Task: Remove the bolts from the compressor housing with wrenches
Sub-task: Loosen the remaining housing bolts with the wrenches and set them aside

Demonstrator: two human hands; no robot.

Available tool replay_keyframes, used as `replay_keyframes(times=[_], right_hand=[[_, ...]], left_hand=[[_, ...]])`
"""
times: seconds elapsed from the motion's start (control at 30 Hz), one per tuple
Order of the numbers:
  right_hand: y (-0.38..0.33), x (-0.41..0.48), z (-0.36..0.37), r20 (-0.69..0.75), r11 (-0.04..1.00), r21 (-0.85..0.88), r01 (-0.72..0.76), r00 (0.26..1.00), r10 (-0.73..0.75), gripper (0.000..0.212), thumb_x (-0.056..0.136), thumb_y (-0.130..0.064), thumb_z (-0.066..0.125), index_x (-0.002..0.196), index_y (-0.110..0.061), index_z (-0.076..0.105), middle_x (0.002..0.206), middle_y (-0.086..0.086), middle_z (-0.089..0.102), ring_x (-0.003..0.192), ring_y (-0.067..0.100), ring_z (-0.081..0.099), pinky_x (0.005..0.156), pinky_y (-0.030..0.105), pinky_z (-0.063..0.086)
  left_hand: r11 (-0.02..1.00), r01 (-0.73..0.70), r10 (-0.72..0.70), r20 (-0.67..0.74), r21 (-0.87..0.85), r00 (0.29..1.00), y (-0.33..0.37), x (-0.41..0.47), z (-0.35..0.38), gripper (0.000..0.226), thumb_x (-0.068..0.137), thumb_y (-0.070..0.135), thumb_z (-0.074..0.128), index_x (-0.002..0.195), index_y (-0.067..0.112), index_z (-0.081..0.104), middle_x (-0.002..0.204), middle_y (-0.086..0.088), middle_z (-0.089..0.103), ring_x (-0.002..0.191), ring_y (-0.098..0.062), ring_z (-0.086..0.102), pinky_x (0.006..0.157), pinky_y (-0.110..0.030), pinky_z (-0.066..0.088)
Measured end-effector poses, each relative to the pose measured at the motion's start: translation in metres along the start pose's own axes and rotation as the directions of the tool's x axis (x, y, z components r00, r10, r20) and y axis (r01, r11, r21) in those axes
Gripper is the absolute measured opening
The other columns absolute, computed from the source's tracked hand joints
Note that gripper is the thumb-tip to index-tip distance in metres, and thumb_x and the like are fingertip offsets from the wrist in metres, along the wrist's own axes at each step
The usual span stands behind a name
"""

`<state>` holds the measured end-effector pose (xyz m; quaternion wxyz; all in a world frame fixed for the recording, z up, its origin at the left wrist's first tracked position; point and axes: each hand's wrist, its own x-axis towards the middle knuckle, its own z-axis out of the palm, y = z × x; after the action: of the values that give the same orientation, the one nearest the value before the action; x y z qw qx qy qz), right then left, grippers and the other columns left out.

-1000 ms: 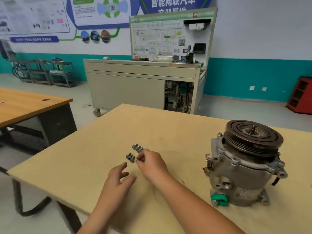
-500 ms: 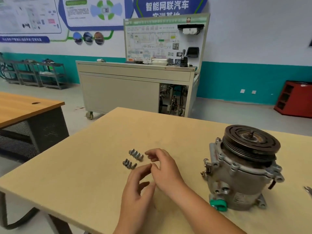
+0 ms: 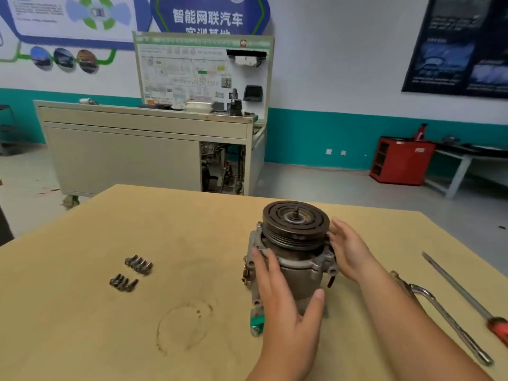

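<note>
Moving off the two clusters of small grey steel bolts (image 3: 131, 273), which are lying well left on the pale wooden tabletop (image 3: 192, 229), I am now bracing the grey cast-metal compressor housing (image 3: 298, 273). It is standing upright mid-table, black grooved pulley (image 3: 295, 224) uppermost. My left hand (image 3: 286, 295) is lying flat-fingered on its near flank, thumb spread. My right hand (image 3: 349, 251) is resting open against the pulley side. Judgement: I am repositioning the housing to reach the remaining fasteners.

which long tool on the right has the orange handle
The screwdriver, lying farthest right; the chrome wrench beside it is bare metal end to end.
</note>
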<state>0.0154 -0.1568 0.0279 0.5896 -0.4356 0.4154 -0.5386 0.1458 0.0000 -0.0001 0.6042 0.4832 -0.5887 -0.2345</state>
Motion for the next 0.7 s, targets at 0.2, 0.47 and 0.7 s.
replay_keyframes(times=[0.2,0.47,0.7], right_hand=[[0.018,-0.009,0.011,0.161,0.980,0.093,-0.174,0.974,0.157,0.047,0.090,-0.039,0.039,0.096,-0.010,0.075,0.108,0.014,0.070,0.099,0.025,0.067,0.081,0.033,0.052],[0.028,-0.046,0.009,-0.026,0.974,0.208,-0.090,0.995,0.098,0.047,0.094,-0.044,0.039,0.102,-0.011,0.072,0.104,0.012,0.071,0.096,0.024,0.068,0.082,0.035,0.051],[0.046,-0.104,0.022,-0.212,0.985,0.123,0.121,0.973,-0.093,0.037,0.097,-0.041,0.039,0.126,-0.028,0.057,0.127,-0.005,0.061,0.120,0.012,0.054,0.106,0.039,0.038]], left_hand=[[0.999,0.034,-0.034,0.009,0.031,0.999,0.003,0.002,0.007,0.084,0.067,0.071,0.030,0.128,0.047,-0.022,0.137,0.030,-0.041,0.131,0.014,-0.032,0.101,-0.001,-0.014],[0.989,0.100,-0.102,-0.013,-0.107,0.995,0.001,0.012,0.004,0.082,0.065,0.072,0.030,0.134,0.046,-0.005,0.149,0.028,-0.017,0.133,0.021,-0.018,0.103,0.000,-0.005],[0.953,0.166,-0.179,-0.026,-0.255,0.984,-0.013,0.040,-0.002,0.101,0.065,0.065,0.047,0.151,0.024,0.013,0.153,0.014,0.019,0.140,0.002,0.016,0.116,-0.025,0.017]])
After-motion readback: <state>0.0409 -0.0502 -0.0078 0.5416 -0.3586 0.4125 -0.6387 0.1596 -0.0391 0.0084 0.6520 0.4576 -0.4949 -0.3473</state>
